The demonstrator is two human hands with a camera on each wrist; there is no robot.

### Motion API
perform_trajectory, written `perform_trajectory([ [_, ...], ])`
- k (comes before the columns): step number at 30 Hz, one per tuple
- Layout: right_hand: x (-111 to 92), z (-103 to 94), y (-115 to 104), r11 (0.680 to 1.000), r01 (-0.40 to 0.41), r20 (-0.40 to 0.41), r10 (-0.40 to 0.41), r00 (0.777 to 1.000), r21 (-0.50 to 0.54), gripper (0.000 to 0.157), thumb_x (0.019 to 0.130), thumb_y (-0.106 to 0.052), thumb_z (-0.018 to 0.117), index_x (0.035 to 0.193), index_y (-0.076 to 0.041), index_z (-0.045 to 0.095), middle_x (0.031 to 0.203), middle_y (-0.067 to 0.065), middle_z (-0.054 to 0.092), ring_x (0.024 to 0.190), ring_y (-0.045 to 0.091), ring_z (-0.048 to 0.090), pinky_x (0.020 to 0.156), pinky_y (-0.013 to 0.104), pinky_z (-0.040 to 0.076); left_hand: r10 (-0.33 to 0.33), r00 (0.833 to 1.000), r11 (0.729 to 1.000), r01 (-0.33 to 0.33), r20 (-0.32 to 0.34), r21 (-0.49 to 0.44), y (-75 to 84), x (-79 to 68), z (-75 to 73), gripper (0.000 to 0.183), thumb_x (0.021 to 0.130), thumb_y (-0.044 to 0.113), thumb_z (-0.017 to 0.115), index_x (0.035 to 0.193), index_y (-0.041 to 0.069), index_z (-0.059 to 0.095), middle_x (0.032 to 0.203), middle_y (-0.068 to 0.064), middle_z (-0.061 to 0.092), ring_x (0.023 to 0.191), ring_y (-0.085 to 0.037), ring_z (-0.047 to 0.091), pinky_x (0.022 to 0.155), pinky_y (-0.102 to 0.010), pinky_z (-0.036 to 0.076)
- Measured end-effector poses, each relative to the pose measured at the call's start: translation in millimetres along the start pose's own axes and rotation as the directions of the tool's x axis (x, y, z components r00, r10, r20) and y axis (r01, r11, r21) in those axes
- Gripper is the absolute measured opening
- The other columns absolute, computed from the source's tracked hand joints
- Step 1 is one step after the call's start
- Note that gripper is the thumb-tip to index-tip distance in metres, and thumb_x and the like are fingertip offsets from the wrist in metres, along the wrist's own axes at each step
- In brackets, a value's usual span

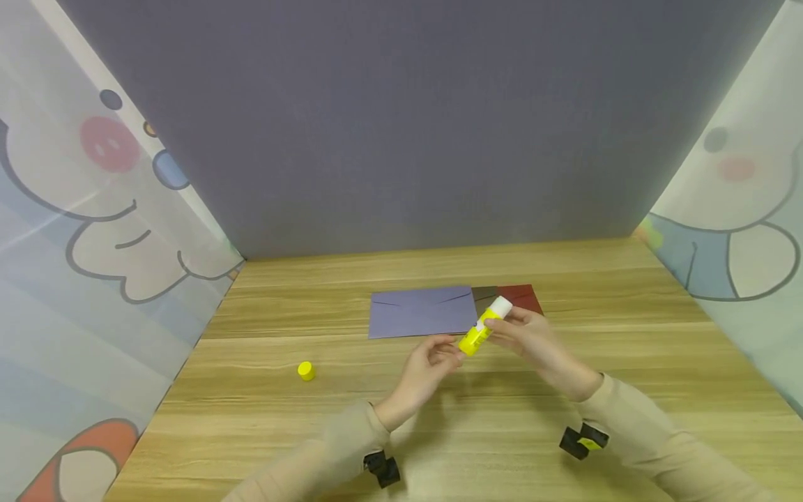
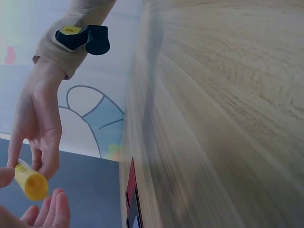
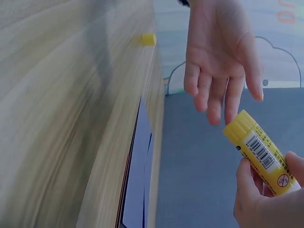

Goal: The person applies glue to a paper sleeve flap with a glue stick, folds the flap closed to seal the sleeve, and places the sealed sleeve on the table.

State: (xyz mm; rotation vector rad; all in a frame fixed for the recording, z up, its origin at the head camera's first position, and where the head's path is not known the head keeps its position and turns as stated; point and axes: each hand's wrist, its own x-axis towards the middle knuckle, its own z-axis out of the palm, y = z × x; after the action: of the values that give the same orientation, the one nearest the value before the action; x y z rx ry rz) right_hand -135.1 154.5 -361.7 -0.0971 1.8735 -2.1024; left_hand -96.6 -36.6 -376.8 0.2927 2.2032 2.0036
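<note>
A yellow glue stick (image 1: pixel 479 335) with a white top is tilted above the table, pinched along its barrel between the thumb and fingers of my right hand (image 1: pixel 541 345). My left hand (image 1: pixel 419 375) is beside the stick's lower end, its fingers loosely extended. In the right wrist view that left hand (image 3: pixel 218 52) shows its palm, fingertips right by the yellow base; I cannot tell whether they touch it. The yellow cap (image 1: pixel 306 371) is on the table to the left. Behind the hands lies a purple envelope (image 1: pixel 420 314), overlapping a brown envelope (image 1: pixel 483 294) and a red envelope (image 1: pixel 522 295).
The wooden table (image 1: pixel 251 418) ends at a tall grey panel (image 1: pixel 426 139) at the back. Cartoon-printed curtains (image 1: pixel 56 279) hang at both sides. Each sleeved wrist carries a small black camera (image 1: pixel 381 468).
</note>
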Motion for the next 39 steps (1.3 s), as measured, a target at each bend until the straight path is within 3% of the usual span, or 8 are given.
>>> perform_trajectory([
  [3, 0.7, 2.9, 2.6, 1.000, -0.005, 0.002, 0.005, 1.000, 0.016, 0.051, 0.084, -0.016, 0.060, 0.119, 0.014, 0.038, 0.100, 0.003, 0.057, 0.092, 0.011, 0.059, 0.090, 0.033, 0.043, 0.010, 1.000, 1.000, -0.010, -0.023, -0.012, -11.1, 3.3, 1.9, 0.040, 0.082, 0.008, 0.061, 0.115, -0.010, 0.047, 0.098, -0.015, 0.056, 0.083, -0.021, 0.058, 0.073, -0.031, 0.052],
  [8, 1.1, 7.1, 4.9, 0.999, -0.003, 0.012, 0.003, 1.000, 0.038, 0.048, 0.085, -0.017, 0.059, 0.118, 0.012, 0.040, 0.101, 0.004, 0.058, 0.094, 0.012, 0.059, 0.090, 0.033, 0.043, 0.025, 0.998, 1.000, -0.024, -0.061, 0.017, -14.9, 4.0, 4.4, 0.038, 0.079, 0.010, 0.065, 0.111, -0.006, 0.050, 0.094, -0.012, 0.058, 0.079, -0.015, 0.057, 0.070, -0.022, 0.051],
  [15, -0.3, 13.2, 5.7, 0.999, -0.026, 0.021, 0.025, 0.999, 0.040, 0.047, 0.084, -0.019, 0.060, 0.116, 0.011, 0.043, 0.101, 0.005, 0.058, 0.094, 0.014, 0.058, 0.095, 0.042, 0.038, 0.030, 0.996, 0.999, -0.033, -0.087, -0.022, -17.9, 6.2, 6.3, 0.030, 0.078, 0.003, 0.064, 0.102, -0.010, 0.051, 0.092, -0.017, 0.059, 0.083, -0.027, 0.058, 0.070, -0.022, 0.051],
  [19, -0.7, 13.1, 6.8, 0.999, -0.027, 0.018, 0.026, 0.999, 0.034, 0.045, 0.082, -0.017, 0.062, 0.113, 0.011, 0.045, 0.098, 0.005, 0.059, 0.092, 0.014, 0.059, 0.093, 0.040, 0.040, 0.052, 0.995, 0.998, -0.054, -0.083, -0.021, -17.8, 6.0, 5.5, 0.026, 0.078, 0.002, 0.064, 0.096, -0.011, 0.051, 0.091, -0.018, 0.059, 0.080, -0.025, 0.060, 0.070, -0.023, 0.051],
  [24, -2.1, 9.6, 8.6, 0.998, -0.021, 0.064, 0.017, 0.998, 0.062, 0.036, 0.083, -0.013, 0.060, 0.110, 0.008, 0.048, 0.097, 0.003, 0.060, 0.092, 0.013, 0.058, 0.093, 0.040, 0.040, 0.037, 0.999, 0.991, -0.033, 0.026, -0.126, -16.8, 4.5, 0.0, 0.025, 0.080, 0.000, 0.060, 0.098, -0.013, 0.048, 0.089, -0.023, 0.060, 0.079, -0.035, 0.062, 0.076, -0.038, 0.051],
  [28, -3.2, 7.7, 9.1, 0.995, -0.013, 0.109, 0.002, 0.994, 0.094, 0.024, 0.085, -0.011, 0.058, 0.104, 0.002, 0.053, 0.096, 0.002, 0.060, 0.092, 0.013, 0.058, 0.096, 0.044, 0.036, -0.034, 0.990, 0.956, 0.072, 0.137, -0.285, -17.2, 6.4, -5.6, 0.021, 0.082, -0.001, 0.058, 0.098, -0.011, 0.048, 0.085, -0.020, 0.063, 0.077, -0.029, 0.064, 0.083, -0.049, 0.045],
  [33, -4.9, 6.4, 9.4, 0.996, -0.017, 0.154, 0.003, 0.988, 0.088, 0.023, 0.086, -0.012, 0.057, 0.105, 0.000, 0.053, 0.098, 0.002, 0.060, 0.095, 0.014, 0.057, 0.097, 0.044, 0.035, -0.122, 0.957, 0.896, 0.221, 0.264, -0.385, -20.2, 9.3, -11.4, 0.009, 0.083, 0.002, 0.055, 0.092, -0.002, 0.053, 0.077, -0.007, 0.064, 0.072, -0.015, 0.063, 0.088, -0.046, 0.043],
  [39, -5.6, 4.8, 10.8, 0.992, -0.003, 0.210, -0.025, 0.977, 0.130, 0.018, 0.087, -0.010, 0.054, 0.104, -0.003, 0.054, 0.100, 0.002, 0.059, 0.096, 0.014, 0.057, 0.093, 0.035, 0.041, -0.131, 0.911, 0.859, 0.301, 0.391, -0.415, -21.9, 11.6, -16.5, 0.010, 0.089, 0.003, 0.046, 0.089, 0.004, 0.056, 0.081, -0.004, 0.064, 0.076, -0.013, 0.063, 0.084, -0.032, 0.048],
])
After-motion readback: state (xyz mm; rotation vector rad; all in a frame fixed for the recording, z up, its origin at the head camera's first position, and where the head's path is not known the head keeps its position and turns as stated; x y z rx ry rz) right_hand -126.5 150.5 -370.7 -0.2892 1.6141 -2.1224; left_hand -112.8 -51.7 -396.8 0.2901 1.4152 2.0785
